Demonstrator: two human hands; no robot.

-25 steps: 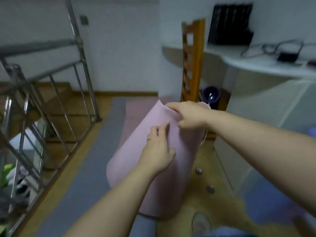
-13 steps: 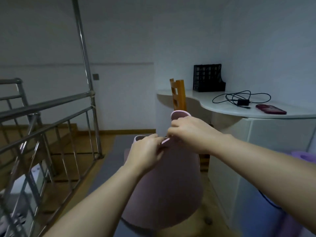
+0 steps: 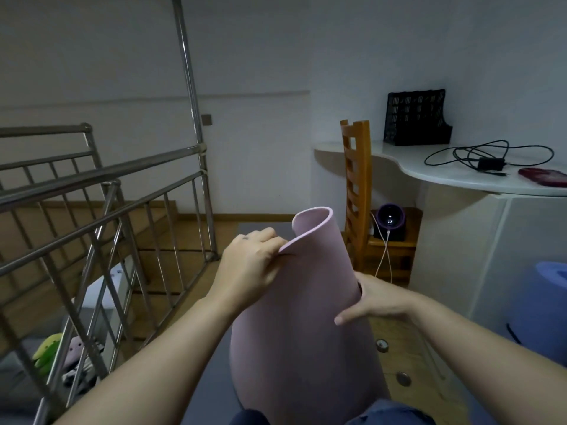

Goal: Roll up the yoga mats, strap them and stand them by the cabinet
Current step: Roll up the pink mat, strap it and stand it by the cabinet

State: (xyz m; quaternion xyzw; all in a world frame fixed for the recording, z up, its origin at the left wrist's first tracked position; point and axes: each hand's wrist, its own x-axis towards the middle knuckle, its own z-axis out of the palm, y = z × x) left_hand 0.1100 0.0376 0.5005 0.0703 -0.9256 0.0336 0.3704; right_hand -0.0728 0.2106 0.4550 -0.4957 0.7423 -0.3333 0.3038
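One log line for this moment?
left hand pinches pink yoga mat edge | right hand holds its side | mat loosely rolled, upright

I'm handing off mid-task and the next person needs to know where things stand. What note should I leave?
The left hand pinches the loose outer edge of the pink mat near its top. The right hand holds the roll's right side, lower down.
The pink mat is upright, loosely rolled, with no strap visible.
The blue mat is rolled and stands beside the cabinet.
The grey mat seems to lie flat on the floor.
Left to do: tighten and strap the pink mat, stand it by the cabinet, then probably the grey one.
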